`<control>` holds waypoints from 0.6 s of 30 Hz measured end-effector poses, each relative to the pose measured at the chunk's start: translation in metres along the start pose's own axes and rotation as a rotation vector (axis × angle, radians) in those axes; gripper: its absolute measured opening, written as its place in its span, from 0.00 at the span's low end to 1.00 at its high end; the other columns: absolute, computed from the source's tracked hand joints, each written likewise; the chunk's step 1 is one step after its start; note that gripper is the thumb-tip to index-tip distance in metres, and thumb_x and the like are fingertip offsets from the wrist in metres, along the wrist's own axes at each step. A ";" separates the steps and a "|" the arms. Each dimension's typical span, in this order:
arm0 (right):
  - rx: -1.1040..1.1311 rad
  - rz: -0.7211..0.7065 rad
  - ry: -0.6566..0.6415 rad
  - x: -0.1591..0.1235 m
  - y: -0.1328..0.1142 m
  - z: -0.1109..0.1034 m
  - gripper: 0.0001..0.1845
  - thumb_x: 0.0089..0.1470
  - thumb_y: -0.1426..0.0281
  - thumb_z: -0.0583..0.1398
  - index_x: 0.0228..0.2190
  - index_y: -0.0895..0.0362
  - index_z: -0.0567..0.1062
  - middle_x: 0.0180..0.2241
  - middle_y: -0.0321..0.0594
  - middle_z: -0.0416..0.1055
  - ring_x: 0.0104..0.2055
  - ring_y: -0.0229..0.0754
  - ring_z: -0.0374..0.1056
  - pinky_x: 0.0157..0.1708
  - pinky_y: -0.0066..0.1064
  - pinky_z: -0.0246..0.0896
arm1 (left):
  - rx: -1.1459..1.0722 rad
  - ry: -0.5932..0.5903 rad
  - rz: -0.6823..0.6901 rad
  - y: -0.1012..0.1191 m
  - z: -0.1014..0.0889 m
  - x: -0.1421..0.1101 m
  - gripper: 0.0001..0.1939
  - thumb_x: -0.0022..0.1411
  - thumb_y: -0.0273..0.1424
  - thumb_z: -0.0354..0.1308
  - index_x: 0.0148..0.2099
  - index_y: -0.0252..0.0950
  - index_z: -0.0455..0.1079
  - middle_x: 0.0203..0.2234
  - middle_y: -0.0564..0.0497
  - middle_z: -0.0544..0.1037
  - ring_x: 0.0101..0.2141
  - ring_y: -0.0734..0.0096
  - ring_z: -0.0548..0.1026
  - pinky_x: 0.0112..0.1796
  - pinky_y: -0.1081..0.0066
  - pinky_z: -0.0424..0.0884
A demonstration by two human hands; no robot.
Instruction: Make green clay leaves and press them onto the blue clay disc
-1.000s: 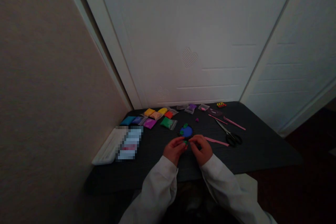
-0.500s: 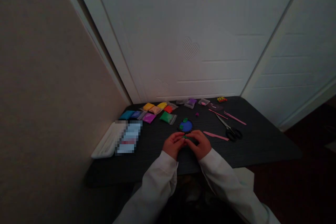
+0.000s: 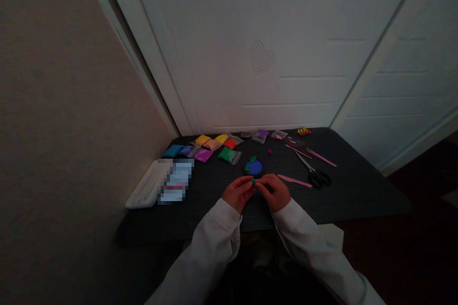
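Observation:
Between the fingertips of my left hand (image 3: 239, 193) and my right hand (image 3: 274, 192) is a small piece of green clay (image 3: 254, 181). Both hands pinch it just above the near part of the table. Right beyond my fingers lies a round blue disc (image 3: 254, 167) with a dark rim, bearing green clay pieces (image 3: 253, 159) at its upper and left edge. A pink plastic clay knife (image 3: 295, 181) rests to the right of my right hand. Farther back sits a little purple clay lump (image 3: 269, 151).
Black-handled scissors (image 3: 317, 178) and pink tools (image 3: 321, 157) lie on the right of the dark table (image 3: 214, 219). A green clay packet (image 3: 229, 154) and several other coloured packets (image 3: 203, 154) spread across the back left. A white tray (image 3: 146, 186) and a blurred screen-like object (image 3: 178, 181) stand left.
My fingers have shifted around the green clay, which shows more between the fingertips now. The camera view has tilted, so the table appears higher in the picture.

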State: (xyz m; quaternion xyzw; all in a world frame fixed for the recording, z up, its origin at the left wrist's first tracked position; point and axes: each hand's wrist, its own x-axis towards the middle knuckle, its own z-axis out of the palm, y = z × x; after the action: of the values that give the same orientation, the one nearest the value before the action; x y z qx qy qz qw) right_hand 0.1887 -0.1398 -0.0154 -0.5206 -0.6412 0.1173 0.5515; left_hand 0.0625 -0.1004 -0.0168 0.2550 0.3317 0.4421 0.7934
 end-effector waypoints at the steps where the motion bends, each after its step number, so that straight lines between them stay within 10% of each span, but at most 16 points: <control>1: 0.000 -0.008 -0.010 0.000 -0.001 0.000 0.06 0.47 0.71 0.56 0.28 0.55 0.74 0.28 0.40 0.69 0.33 0.38 0.65 0.33 0.32 0.62 | -0.007 -0.001 0.000 0.000 0.000 0.000 0.09 0.41 0.20 0.62 0.30 0.30 0.71 0.24 0.50 0.76 0.26 0.77 0.73 0.31 0.77 0.70; 18: -0.019 0.009 -0.068 -0.003 -0.004 0.006 0.01 0.41 0.72 0.57 0.23 0.55 0.69 0.26 0.39 0.67 0.32 0.40 0.63 0.35 0.33 0.59 | 0.070 0.072 0.060 -0.002 0.005 0.000 0.11 0.32 0.23 0.65 0.24 0.29 0.69 0.15 0.54 0.71 0.18 0.79 0.69 0.22 0.77 0.66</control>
State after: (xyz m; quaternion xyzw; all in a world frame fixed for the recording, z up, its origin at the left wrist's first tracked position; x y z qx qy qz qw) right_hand 0.1814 -0.1418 -0.0167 -0.5244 -0.6584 0.1312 0.5238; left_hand 0.0671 -0.1020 -0.0149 0.2765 0.3675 0.4626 0.7580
